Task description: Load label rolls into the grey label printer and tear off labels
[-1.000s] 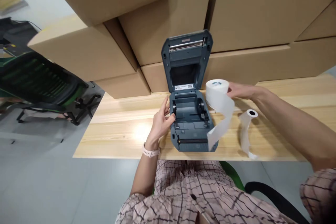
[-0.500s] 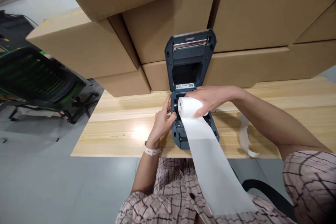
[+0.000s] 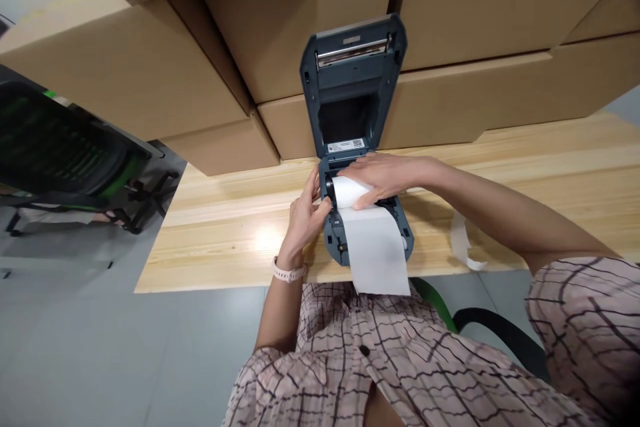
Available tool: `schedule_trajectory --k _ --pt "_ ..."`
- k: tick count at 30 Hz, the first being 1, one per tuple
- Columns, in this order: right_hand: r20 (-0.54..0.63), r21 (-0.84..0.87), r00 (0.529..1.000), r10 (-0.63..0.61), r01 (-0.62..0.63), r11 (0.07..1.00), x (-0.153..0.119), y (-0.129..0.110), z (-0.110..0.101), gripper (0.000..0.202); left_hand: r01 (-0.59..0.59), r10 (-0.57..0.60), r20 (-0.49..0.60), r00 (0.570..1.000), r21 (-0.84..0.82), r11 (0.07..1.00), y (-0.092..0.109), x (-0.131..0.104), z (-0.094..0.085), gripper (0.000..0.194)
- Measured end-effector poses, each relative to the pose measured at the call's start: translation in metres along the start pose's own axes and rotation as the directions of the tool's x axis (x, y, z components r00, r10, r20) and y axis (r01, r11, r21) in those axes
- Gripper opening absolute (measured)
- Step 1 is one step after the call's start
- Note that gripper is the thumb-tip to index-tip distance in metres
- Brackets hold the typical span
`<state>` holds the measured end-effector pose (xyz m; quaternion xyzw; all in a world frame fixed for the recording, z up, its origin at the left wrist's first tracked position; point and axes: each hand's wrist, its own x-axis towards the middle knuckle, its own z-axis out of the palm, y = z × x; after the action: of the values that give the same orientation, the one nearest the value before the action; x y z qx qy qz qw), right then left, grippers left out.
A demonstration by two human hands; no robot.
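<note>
- Paper tail (image 3: pixel 377 253), below the right hand (image 3: pixel 383 177): likely light, limp, easily creased.
- Left hand (image 3: pixel 305 213) clasps the printer's (image 3: pixel 350 155) side.
- Roll (image 3: pixel 345 192), gripped under the right hand, inside the printer: probably firm; hold around its curve.

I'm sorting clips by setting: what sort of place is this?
Probably an office or packing area, judging by the stacked cardboard boxes, the open printer on the wooden table and the office chair.

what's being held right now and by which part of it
The right hand holds the roll by its right part, thumb in front. The left hand holds the printer by its left side.
</note>
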<state>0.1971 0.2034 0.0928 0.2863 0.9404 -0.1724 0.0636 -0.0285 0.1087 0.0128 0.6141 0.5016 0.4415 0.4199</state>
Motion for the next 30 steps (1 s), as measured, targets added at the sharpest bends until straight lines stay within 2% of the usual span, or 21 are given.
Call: schedule_trajectory --k 3,7,10,13,16,22,26,30 --pt "-0.209 -0.053 0.975 -0.08 0.07 0.996 -0.033 -0.021 0.017 0.064 0.006 -0.006 -0.003 1.0 -0.002 1.0 0.002 -0.001 0.0 0.08" --pt "-0.338 -0.103 0.932 -0.135 0.106 0.989 -0.075 -0.063 0.061 0.052 0.012 -0.012 -0.016 1.0 0.021 1.0 0.005 -0.003 0.001 0.074" --pt "-0.461 -0.123 0.882 -0.097 0.045 0.991 -0.084 -0.086 0.094 0.052 0.017 -0.016 -0.037 0.999 0.024 1.0 0.006 -0.004 0.002 0.07" --pt "-0.572 -0.092 0.819 -0.044 -0.01 0.996 -0.082 -0.098 0.112 0.051 0.004 -0.007 -0.05 0.999 -0.05 0.999 0.004 -0.003 0.005 0.066" --pt "-0.602 -0.066 0.798 -0.024 -0.02 0.998 -0.078 -0.104 0.115 0.047 -0.007 0.001 -0.052 0.999 -0.101 0.995 0.003 -0.002 0.006 0.066" --pt "-0.607 -0.047 0.794 -0.003 -0.031 0.998 -0.079 -0.107 0.113 0.045 -0.001 -0.003 -0.034 0.999 -0.105 0.994 0.006 -0.002 0.005 0.07" --pt "-0.608 -0.075 0.793 -0.035 -0.013 0.997 -0.077 -0.104 0.114 0.045 0.016 -0.019 -0.031 0.999 -0.116 0.993 0.007 -0.001 0.005 0.072" --pt "-0.611 -0.029 0.792 -0.019 0.002 1.0 -0.08 -0.103 0.115 0.045 0.07 -0.074 -0.008 0.997 -0.208 0.976 0.012 -0.013 0.011 0.073"
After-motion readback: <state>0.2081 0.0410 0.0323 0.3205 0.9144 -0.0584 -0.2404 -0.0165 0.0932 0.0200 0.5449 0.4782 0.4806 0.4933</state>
